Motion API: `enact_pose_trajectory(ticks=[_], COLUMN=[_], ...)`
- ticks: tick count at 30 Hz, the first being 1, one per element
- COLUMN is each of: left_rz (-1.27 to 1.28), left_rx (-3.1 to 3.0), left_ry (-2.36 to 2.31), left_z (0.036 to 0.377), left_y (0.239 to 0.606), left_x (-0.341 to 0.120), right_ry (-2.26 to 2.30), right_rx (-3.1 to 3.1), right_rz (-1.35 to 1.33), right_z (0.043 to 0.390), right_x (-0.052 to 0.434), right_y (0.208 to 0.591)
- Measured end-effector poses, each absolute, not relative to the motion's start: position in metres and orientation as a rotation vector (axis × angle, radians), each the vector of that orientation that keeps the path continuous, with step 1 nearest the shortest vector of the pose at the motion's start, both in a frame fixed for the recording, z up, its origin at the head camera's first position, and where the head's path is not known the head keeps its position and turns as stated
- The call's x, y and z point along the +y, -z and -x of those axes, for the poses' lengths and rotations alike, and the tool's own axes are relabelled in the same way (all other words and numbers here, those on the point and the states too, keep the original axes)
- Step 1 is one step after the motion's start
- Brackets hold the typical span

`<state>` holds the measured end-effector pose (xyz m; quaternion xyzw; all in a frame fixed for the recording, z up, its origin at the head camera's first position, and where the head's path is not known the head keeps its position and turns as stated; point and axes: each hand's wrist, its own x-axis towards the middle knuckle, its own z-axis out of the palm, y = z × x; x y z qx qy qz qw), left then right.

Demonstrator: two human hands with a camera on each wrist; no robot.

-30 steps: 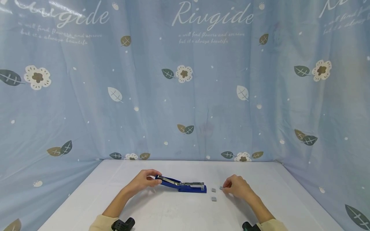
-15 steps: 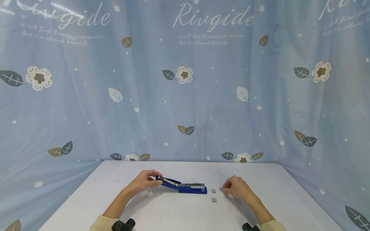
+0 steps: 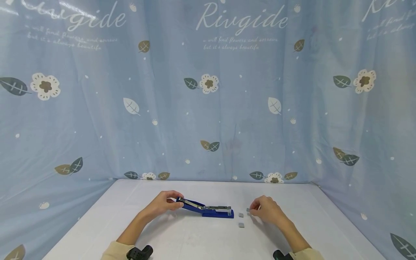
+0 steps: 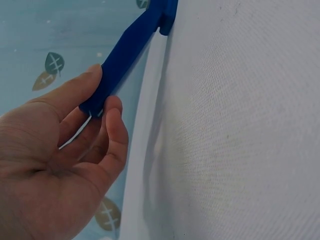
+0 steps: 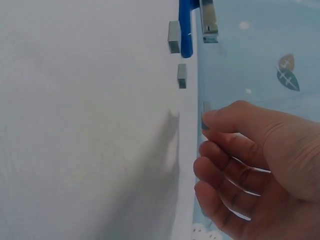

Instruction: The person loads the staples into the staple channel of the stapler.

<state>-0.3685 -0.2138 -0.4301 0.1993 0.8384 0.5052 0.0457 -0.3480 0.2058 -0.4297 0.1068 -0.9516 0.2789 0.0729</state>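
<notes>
gripped stapler point(image 3: 209, 213) at left end with left hand point(image 3: 165, 202), apparently for steadiness, and pinched grey block point(image 5: 206, 109) with right hand point(image 3: 267, 209).

Head view: far, forward-down. Wrist views: near, looking toward the stapler point(image 3: 208, 213), common to all (six, eleven, one o'clock respectively).
</notes>
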Motion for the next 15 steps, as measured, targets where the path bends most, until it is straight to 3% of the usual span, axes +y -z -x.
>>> enact_pose_trajectory(ticks=[15], left_rz=[-0.623], left_rx=[2.568], left_ry=[-1.534], left_z=[0.371], left_y=[0.432], left_x=[-0.214], right_ry=[-0.800], right_rx=[-2.827], right_rz=[-0.408], right_z=[0.349], right_x=[0.195], right_y=[0.419])
